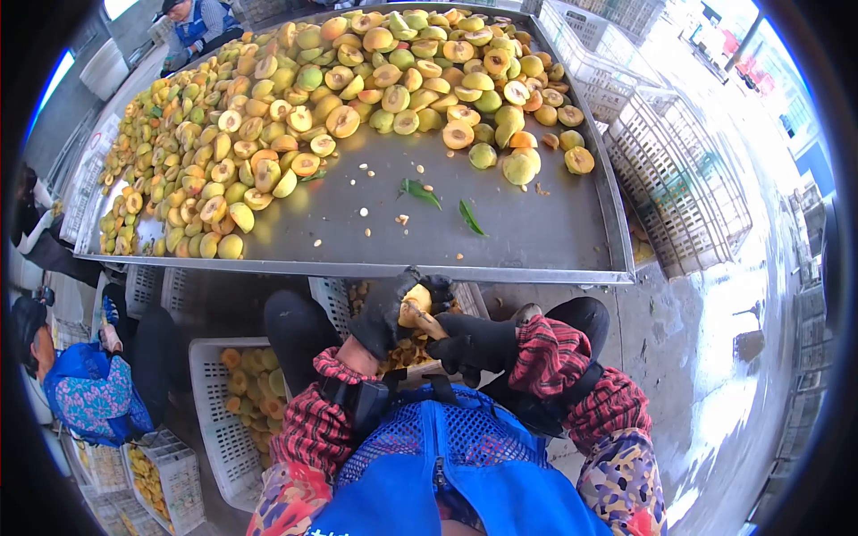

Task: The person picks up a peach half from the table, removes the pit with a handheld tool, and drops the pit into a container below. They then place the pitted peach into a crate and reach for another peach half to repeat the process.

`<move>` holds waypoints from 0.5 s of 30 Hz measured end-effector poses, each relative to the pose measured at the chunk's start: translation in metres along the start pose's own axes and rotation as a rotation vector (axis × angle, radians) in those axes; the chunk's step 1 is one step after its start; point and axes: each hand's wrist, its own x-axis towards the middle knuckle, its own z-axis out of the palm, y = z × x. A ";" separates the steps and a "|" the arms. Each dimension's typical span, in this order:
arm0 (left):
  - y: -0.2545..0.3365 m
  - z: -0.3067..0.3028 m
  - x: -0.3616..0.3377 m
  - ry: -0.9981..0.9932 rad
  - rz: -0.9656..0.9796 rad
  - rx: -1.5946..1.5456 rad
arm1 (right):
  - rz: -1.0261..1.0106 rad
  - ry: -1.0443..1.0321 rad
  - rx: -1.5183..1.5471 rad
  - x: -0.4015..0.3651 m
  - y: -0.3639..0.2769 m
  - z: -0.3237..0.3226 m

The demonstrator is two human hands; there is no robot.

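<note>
A yellow fruit (416, 298) is held just below the near edge of the counter (536, 241), over a white crate (329, 302). It is clamped in the gloved left hand (386, 314), and the right hand (475, 344) is closed around a brownish tool (432, 324) pressed against it. The fruit is probably best kept steady, with fingers kept clear of the tool.

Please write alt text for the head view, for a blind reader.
A gloved left hand grips a yellow fruit, the right hand against it, above a white crate. Beyond, a metal table holds heaped halved fruit.
</note>
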 end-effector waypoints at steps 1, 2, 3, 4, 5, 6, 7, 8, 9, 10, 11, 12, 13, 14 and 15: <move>-0.018 0.007 -0.004 0.065 0.007 -0.003 | -0.046 -0.010 0.053 0.002 0.002 0.002; -0.023 0.010 -0.006 0.130 0.014 -0.006 | -0.092 -0.021 0.105 0.005 0.005 0.005; -0.026 0.012 -0.011 0.194 -0.006 -0.016 | -0.138 -0.032 0.157 0.007 0.007 0.007; -0.019 0.014 -0.012 0.257 -0.027 -0.025 | -0.130 -0.041 0.206 0.008 0.008 0.008; -0.013 0.014 -0.011 0.319 -0.047 -0.034 | -0.122 -0.049 0.256 0.008 0.008 0.010; -0.004 0.015 -0.011 0.298 -0.078 -0.028 | -0.115 -0.057 0.306 0.009 0.009 0.011; 0.024 0.011 -0.008 0.276 -0.107 -0.023 | -0.149 -0.048 0.326 0.011 0.011 0.013; 0.039 0.010 -0.005 0.254 -0.136 -0.018 | -0.183 -0.039 0.344 0.013 0.013 0.015; 0.022 0.018 -0.005 0.335 -0.175 -0.294 | -0.215 -0.030 0.363 0.014 0.014 0.018; -0.009 0.031 -0.006 0.415 -0.214 -0.571 | -0.226 -0.030 0.404 0.015 0.015 0.019; -0.012 0.034 -0.002 0.492 -0.252 -0.848 | -0.237 -0.030 0.445 0.016 0.016 0.021; -0.013 0.037 -0.004 0.493 -0.232 -0.902 | -0.249 -0.031 0.487 0.016 0.017 0.023; 0.009 0.034 0.000 0.494 -0.212 -0.956 | -0.239 -0.036 0.528 0.016 0.018 0.025; 0.022 0.032 0.004 0.495 -0.191 -1.010 | -0.230 -0.041 0.569 0.015 0.017 0.027; 0.020 0.034 0.004 0.498 -0.227 -1.133 | -0.220 -0.047 0.608 0.015 0.018 0.029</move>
